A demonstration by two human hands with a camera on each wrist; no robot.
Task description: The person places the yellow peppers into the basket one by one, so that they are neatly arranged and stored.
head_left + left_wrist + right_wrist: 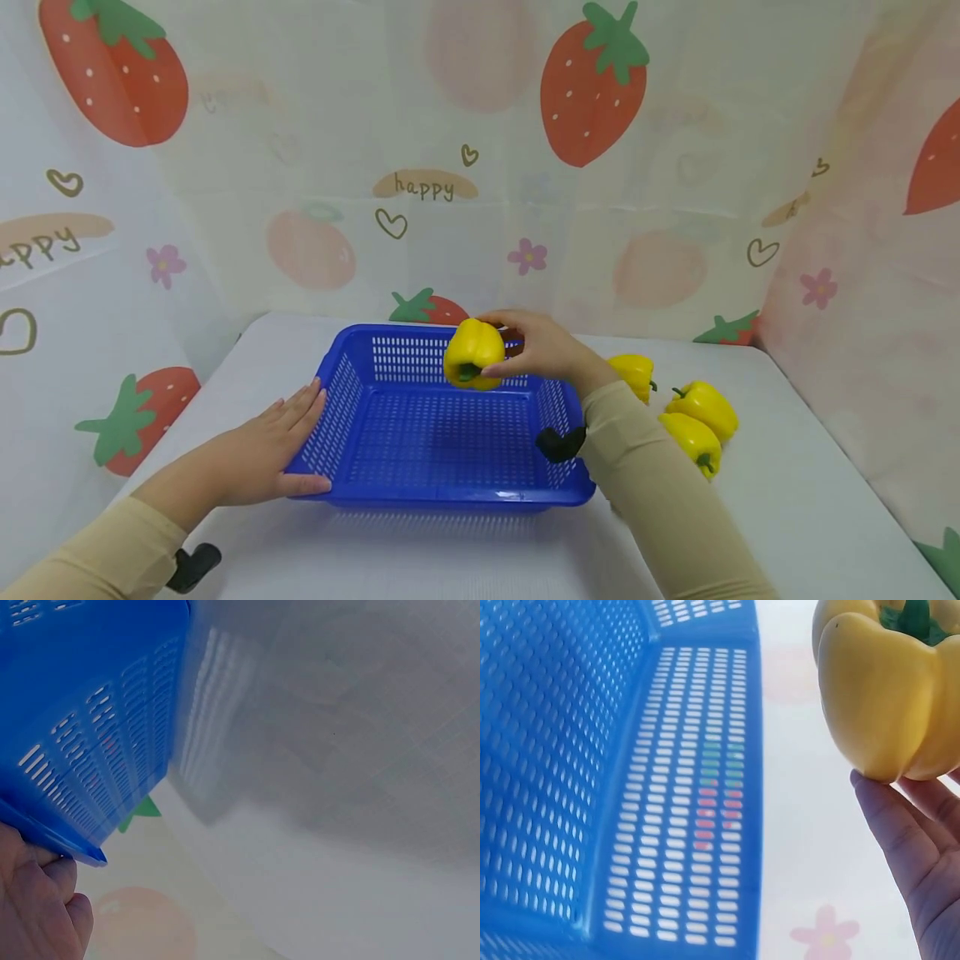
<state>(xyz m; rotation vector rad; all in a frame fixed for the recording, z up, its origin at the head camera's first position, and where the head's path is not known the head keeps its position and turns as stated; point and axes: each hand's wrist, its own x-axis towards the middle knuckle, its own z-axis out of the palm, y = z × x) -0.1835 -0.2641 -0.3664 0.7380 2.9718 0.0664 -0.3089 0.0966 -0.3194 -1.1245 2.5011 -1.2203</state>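
A blue slotted plastic basket sits on the white table with nothing inside it. My left hand rests along its left rim, fingers extended and thumb lying at the near left corner. In the left wrist view the fingers touch the rim from below its slotted wall. Over the back part of the basket, my right hand holds a yellow bell pepper between thumb and fingers. Its green stem faces toward me in the head view. The right wrist view shows the pepper against the fingertips, beside the basket wall.
Right of the basket, three more yellow bell peppers lie on the table: one farther back, one at the right and one nearer. A strawberry-printed curtain stands behind the table and at both sides.
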